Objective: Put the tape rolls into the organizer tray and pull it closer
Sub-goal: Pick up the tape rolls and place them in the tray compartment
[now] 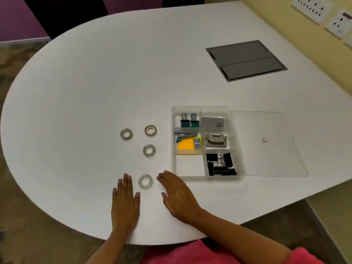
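- Your left hand [124,203] and right hand [178,195] lie flat on the desk [85,96] near its front edge, fingers apart, holding nothing.
- Nearest roll [145,181] sits between your fingertips, touching neither.
- Three more rolls [149,150] [126,134] [150,130] lie farther in, apart.
- Tray [237,141] stands right of the rolls; its front-left compartment is empty. Lid [276,155] lies flat beside its right wall.

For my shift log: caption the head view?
Both hands flat on the table, four tape rolls loose beside the open organizer tray.
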The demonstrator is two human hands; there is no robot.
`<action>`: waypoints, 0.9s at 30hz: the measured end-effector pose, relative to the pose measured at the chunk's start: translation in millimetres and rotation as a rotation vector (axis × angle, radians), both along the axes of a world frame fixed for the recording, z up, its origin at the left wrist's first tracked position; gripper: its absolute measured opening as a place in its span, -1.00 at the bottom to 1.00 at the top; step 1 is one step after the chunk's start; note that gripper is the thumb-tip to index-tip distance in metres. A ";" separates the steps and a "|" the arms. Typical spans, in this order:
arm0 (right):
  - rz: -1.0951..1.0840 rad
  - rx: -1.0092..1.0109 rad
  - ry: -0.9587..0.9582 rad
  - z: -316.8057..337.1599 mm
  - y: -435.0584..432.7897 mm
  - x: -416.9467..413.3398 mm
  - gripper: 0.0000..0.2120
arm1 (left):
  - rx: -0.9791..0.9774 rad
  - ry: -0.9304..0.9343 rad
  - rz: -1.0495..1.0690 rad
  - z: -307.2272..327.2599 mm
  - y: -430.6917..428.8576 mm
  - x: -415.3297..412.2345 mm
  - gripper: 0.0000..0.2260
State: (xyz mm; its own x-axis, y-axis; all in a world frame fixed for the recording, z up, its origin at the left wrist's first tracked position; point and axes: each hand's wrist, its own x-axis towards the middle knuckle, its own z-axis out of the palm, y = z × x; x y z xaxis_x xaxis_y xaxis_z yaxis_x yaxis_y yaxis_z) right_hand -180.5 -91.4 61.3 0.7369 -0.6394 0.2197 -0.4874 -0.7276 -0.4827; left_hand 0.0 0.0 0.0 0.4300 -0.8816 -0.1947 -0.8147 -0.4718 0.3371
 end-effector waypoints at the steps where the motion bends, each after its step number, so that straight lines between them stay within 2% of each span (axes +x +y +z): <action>1: 0.044 -0.010 0.010 -3.3 -1.2 7.5 -0.54 | -0.004 -0.015 0.018 0.8 -0.7 -0.2 -0.38; 7: 0.140 0.145 0.137 -10.7 -6.0 51.8 -0.39 | -0.054 -0.073 0.048 -9.8 -0.3 -1.3 -0.43; 13: 0.142 0.168 0.332 -21.9 -6.0 75.5 -0.43 | -0.062 -0.088 0.050 -15.2 1.7 -0.5 -0.46; 18: 0.111 0.074 0.226 -22.2 -4.9 73.4 -0.54 | -0.064 -0.084 0.054 -17.0 2.5 1.2 -0.46; 20: 0.086 0.153 0.182 -14.0 -5.6 74.6 -0.63 | -0.063 -0.088 0.051 -17.4 2.6 1.2 -0.46; 22: -0.036 0.254 0.089 -3.4 -8.4 69.5 -0.68 | -0.061 -0.094 0.047 -17.5 2.9 1.3 -0.46; 23: -0.094 0.294 0.035 4.6 -9.1 63.7 -0.67 | -0.062 -0.095 0.044 -17.4 3.1 1.2 -0.46; 27: -0.162 0.171 -0.012 31.1 -25.6 21.7 -0.56 | -0.069 -0.086 0.048 -16.5 3.1 1.2 -0.45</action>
